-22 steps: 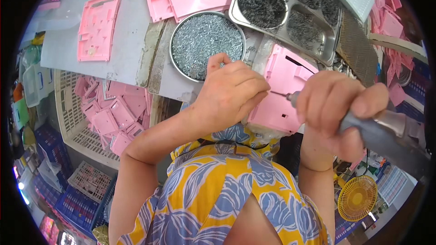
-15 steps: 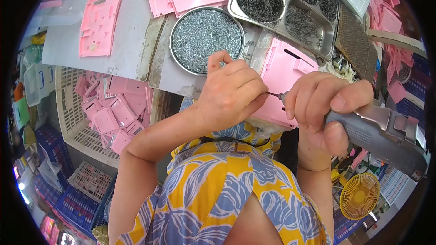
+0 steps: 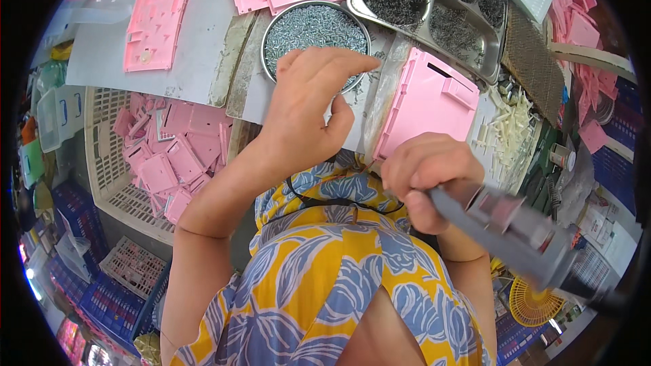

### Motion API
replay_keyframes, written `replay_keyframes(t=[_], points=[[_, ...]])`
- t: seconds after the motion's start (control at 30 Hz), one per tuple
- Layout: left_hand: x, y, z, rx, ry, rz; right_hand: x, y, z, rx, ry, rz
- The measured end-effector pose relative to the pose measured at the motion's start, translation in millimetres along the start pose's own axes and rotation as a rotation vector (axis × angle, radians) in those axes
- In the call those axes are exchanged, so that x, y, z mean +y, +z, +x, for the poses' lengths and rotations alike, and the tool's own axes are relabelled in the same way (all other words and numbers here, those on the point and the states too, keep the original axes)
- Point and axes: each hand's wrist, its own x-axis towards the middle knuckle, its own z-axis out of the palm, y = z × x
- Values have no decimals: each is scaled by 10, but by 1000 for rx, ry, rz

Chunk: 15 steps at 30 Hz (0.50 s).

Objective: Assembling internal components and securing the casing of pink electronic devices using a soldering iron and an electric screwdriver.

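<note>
My left hand (image 3: 302, 112) reaches over the near side of a round metal bowl (image 3: 263, 61) of small silvery screws (image 3: 312, 30). Its index finger is stretched out and the thumb stands apart; I see nothing between them. In my right hand (image 3: 434, 173) is a grey electric screwdriver (image 3: 505, 230), blurred by motion, its body slanting down to the right. The hand hides its tip. Just beyond the right hand, a pink plastic housing (image 3: 427, 105) lies on the bench, partly on clear film (image 3: 386, 95).
A metal tray (image 3: 488, 61) of dark springs and small parts stands at the back right, beside a pile of cream pieces (image 3: 508, 122). More pink panels (image 3: 157, 24) lie at the back left. A white basket (image 3: 102, 163) of pink parts sits left; a yellow fan (image 3: 532, 301) lower right.
My hands have moved apart: the left has opened and shifted left, away from the screwdriver's tip. My right hand has brought the screwdriver down and left, uncovering more of the pink housing.
</note>
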Motion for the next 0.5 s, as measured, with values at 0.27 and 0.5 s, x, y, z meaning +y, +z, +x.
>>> replay_keyframes(t=[0.27, 0.5], points=[[146, 744, 565, -90, 252, 58, -199, -199, 55, -62, 154, 131], [557, 947, 911, -274, 524, 269, -1242, -524, 403, 9, -233, 791]])
